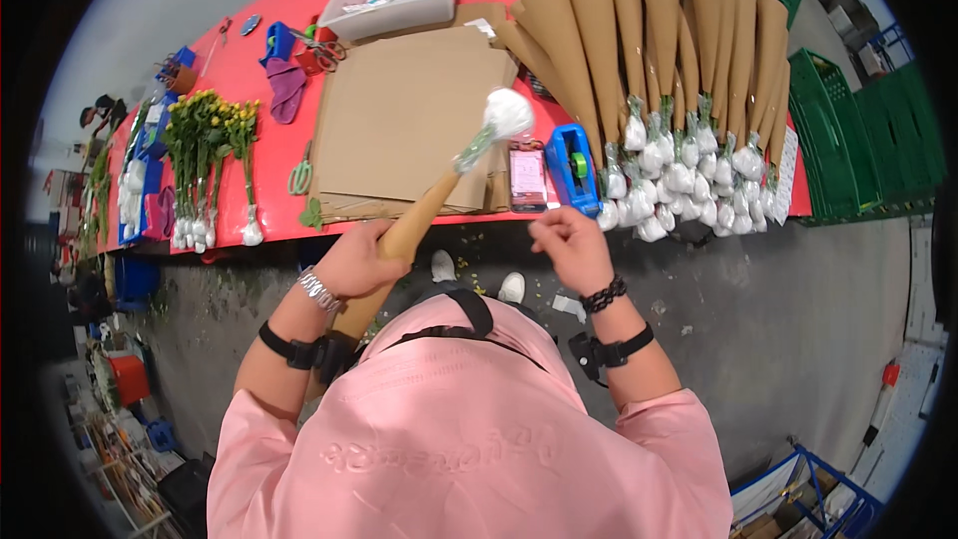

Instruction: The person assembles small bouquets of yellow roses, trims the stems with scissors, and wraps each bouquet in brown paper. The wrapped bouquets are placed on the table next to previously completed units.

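Left hand (351, 262) fingers clamped on paper-wrapped stem bundle (419, 215); right hand (571, 245) fingers pinched together; grey tray (394, 5) holds papers.

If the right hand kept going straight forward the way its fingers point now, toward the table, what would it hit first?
Probably the blue tape dispenser at the red table's near edge, just ahead of the right hand. The pink phone-like device lies right beside it, and depth is unclear, so the hand might pass the table edge first.

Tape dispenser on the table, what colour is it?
Blue, with a green roll inside; the tape dispenser shows best in the head view.
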The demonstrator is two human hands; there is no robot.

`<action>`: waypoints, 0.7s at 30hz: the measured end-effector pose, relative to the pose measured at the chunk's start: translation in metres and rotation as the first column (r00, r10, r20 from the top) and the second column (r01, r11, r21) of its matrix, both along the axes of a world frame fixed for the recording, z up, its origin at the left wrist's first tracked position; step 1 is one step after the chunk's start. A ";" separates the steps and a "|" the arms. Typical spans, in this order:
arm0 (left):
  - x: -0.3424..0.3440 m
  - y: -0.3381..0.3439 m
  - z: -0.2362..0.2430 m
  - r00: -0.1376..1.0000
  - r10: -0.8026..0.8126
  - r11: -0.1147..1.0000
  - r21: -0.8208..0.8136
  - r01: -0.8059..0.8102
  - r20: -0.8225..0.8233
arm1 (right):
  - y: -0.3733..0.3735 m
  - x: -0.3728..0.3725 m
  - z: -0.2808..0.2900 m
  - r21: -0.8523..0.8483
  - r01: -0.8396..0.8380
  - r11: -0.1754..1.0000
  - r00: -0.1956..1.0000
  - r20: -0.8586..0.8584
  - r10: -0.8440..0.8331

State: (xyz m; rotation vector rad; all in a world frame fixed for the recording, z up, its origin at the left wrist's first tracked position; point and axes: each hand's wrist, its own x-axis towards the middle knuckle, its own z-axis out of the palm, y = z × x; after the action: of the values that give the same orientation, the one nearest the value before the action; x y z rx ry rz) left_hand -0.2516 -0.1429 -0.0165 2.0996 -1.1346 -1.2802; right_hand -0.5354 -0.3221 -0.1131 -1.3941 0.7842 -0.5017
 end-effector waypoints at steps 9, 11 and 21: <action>-0.006 -0.021 0.046 0.988 0.029 0.966 -0.258 0.010 0.149 | 0.059 0.115 0.098 -0.137 -0.158 0.978 0.984 0.065 0.168; 0.003 -0.013 0.050 0.973 0.047 0.955 -0.295 0.023 0.228 | 0.067 0.128 0.095 -0.191 -0.095 0.977 0.993 0.046 0.105; 0.095 0.033 0.035 0.482 -0.283 0.959 -0.246 0.140 -0.829 | 0.105 0.183 0.097 -0.591 -0.119 0.798 0.881 0.308 0.360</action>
State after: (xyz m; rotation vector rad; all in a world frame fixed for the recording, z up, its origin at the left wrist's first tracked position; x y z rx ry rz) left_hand -0.1564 -0.1097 0.0190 0.9057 -0.9470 -1.9540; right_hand -0.3522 -0.2170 -0.0158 -1.8192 0.0923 -0.8275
